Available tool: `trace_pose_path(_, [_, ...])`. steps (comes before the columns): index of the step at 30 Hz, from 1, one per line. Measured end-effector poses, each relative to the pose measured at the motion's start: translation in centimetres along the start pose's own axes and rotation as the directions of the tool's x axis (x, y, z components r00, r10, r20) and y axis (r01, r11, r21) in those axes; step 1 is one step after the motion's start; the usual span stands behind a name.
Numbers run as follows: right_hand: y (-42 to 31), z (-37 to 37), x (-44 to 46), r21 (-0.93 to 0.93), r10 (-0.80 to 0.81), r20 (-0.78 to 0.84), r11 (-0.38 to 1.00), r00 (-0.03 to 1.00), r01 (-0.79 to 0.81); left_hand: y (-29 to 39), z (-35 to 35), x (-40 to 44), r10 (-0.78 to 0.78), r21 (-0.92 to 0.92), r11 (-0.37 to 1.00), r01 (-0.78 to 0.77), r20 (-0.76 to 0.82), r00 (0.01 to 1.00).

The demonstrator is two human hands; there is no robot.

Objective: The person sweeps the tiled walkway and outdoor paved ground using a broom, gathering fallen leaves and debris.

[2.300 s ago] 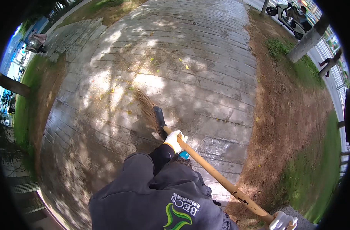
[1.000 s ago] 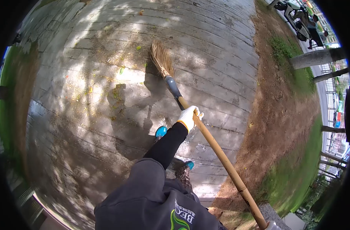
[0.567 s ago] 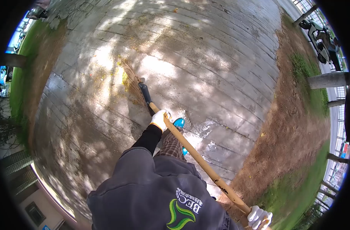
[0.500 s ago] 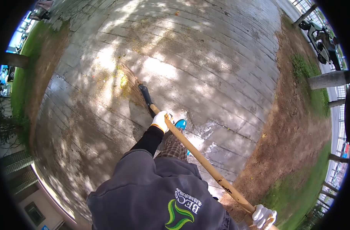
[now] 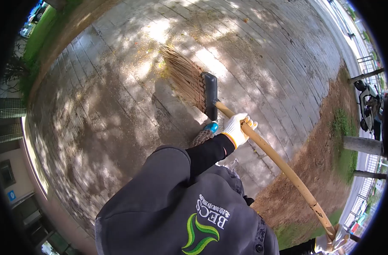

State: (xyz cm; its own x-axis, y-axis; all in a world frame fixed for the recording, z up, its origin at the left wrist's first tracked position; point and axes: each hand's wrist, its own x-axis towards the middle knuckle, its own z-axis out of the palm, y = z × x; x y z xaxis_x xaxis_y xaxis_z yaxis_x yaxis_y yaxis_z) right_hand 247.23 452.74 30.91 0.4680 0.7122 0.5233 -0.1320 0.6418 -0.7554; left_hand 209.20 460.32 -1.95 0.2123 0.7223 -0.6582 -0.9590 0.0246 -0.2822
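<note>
Looking down through the head cam from my end: big paved path (image 5: 279, 63), strip of bare dirt (image 5: 300, 178) along the right. The wearer's dark grey jacket (image 5: 147, 195) fills the bottom, and a long broom (image 5: 268, 149) slants across in front, with its bristles (image 5: 183, 76) fanned out on the path side, tips right by some yellow leaf bits (image 5: 161, 65). I'd call this the sweeping step, and the next stroke probably calls for keeping the bristles low and dragging them across that litter. The gloved left hand (image 5: 240, 128) is closed round the handle (image 5: 287, 171) near the bristle end; the right hand (image 5: 333, 240), also gloved, is wrapped round the far end. Writing: BECS (image 5: 211, 214) on the jacket beside a green logo (image 5: 200, 233). Smaller characters there are too fine for me to read.
</note>
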Motion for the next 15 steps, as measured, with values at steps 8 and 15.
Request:
trace_pose_path(8, [12.5, 7.4, 10.8, 0.212, 0.526, 0.458, 0.718, 0.717, -0.663, 3.5, -8.9, -4.7, 0.203, -0.109, 0.973, -0.202, 0.000, 0.979])
trace_pose_path(15, [26.2, 24.5, 10.2, 0.023, 0.498, 0.748, 0.642, 0.439, -0.766, 16.1, -9.3, 12.6, 0.211, -0.222, 0.944, -0.243, -0.159, 0.964])
